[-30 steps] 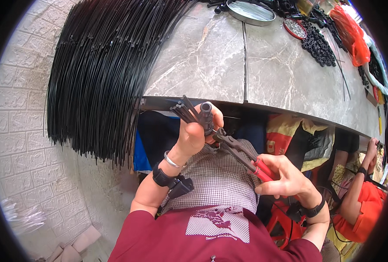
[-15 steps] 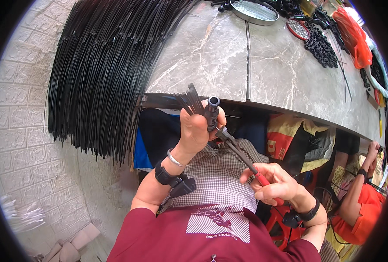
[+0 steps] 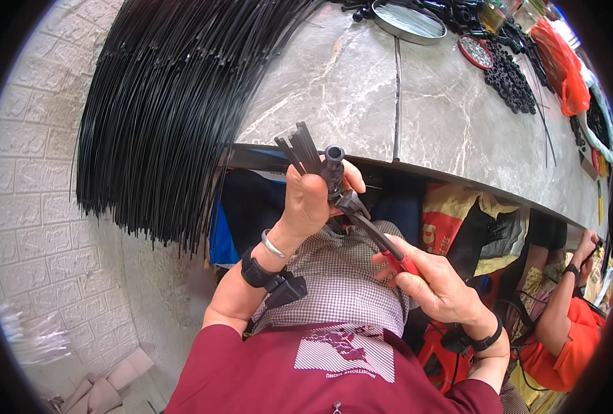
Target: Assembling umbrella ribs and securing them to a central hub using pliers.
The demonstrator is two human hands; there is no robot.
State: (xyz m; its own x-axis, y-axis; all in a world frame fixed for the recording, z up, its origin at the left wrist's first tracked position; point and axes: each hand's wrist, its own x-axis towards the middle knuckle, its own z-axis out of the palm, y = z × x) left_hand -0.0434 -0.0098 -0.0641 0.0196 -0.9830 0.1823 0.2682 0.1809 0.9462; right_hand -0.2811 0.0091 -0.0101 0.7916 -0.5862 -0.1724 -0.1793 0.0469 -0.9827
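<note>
My left hand (image 3: 306,207) is closed around a short black tubular fitting (image 3: 333,168) with a round hollow end facing up. Several thin black rods (image 3: 301,146) stick out of the same hand, beside the fitting. In my right hand (image 3: 439,284) is a pair of red-handled pliers (image 3: 377,237), its fingers wrapped around the handles. The dark jaws of the pliers meet the lower part of the fitting, just under my left fingers; what lies between them is hidden. Both hands are above my lap, in front of the table edge.
A thick bundle of long black rods (image 3: 172,131) hangs over the left end of the grey marbled table (image 3: 361,86). Farther back are a round metal tray (image 3: 417,34), a red dish (image 3: 473,52), small black parts (image 3: 510,86) and a red bag (image 3: 558,65). A co-worker's arm (image 3: 560,310) is at right.
My right hand has moved up and left toward my left hand, and the pliers' jaws now sit closer against the fitting. My left hand still holds the fitting and rods.
</note>
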